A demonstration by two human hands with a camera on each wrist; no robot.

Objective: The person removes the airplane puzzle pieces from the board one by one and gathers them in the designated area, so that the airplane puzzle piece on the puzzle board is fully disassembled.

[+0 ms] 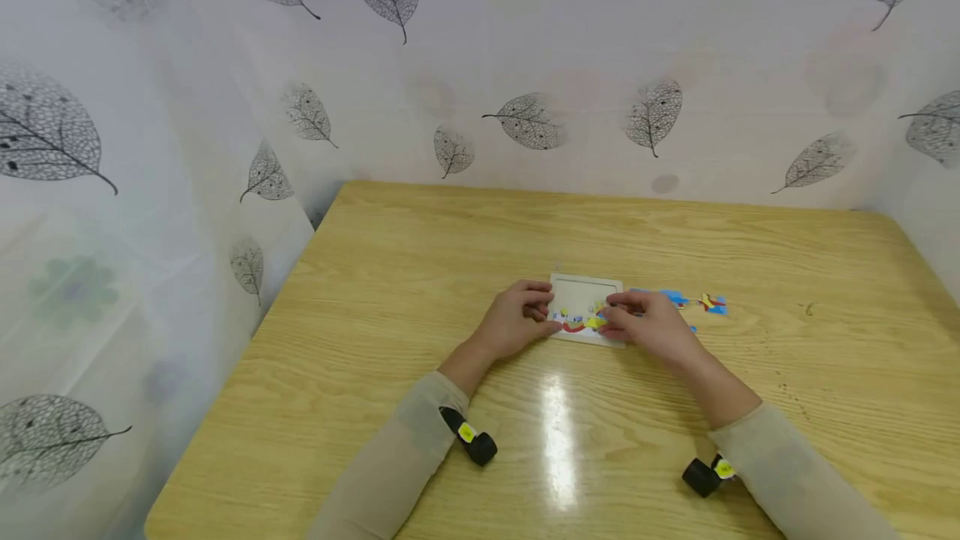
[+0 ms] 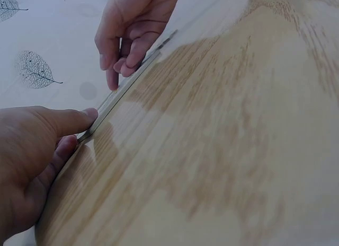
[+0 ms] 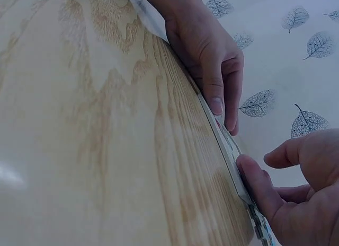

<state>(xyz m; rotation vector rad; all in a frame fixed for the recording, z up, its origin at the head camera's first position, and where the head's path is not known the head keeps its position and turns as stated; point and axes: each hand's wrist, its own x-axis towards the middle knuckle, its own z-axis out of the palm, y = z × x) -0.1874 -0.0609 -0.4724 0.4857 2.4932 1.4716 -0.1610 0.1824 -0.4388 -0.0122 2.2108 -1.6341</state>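
A wooden table [image 1: 420, 248] runs back from the person; nearest are two pale sleeves, each with a black wrist camera by its cuff, the left one [image 1: 480, 448] and the right one [image 1: 702, 477]; beyond them the left hand [image 1: 517, 319] holds the tray [image 1: 588, 341] by its left edge, thumb and fingers curled at the rim; the right hand [image 1: 648, 323] is bent over the tray's right side, thumb and forefinger a little apart, though I cannot tell whether they pinch a piece; the tray lies on the table between the hands, its near part bearing red and yellow puzzle pieces [image 1: 573, 327], its far part bare; loose pieces [image 1: 712, 303] lie just right of it, partly behind the right hand; the step in hand looks like seating a piece in the near rows; the next move probably calls for light pressure from the right fingertips while the left steadies the rim; farthest back hangs a leaf-print cloth [image 1: 510, 32].
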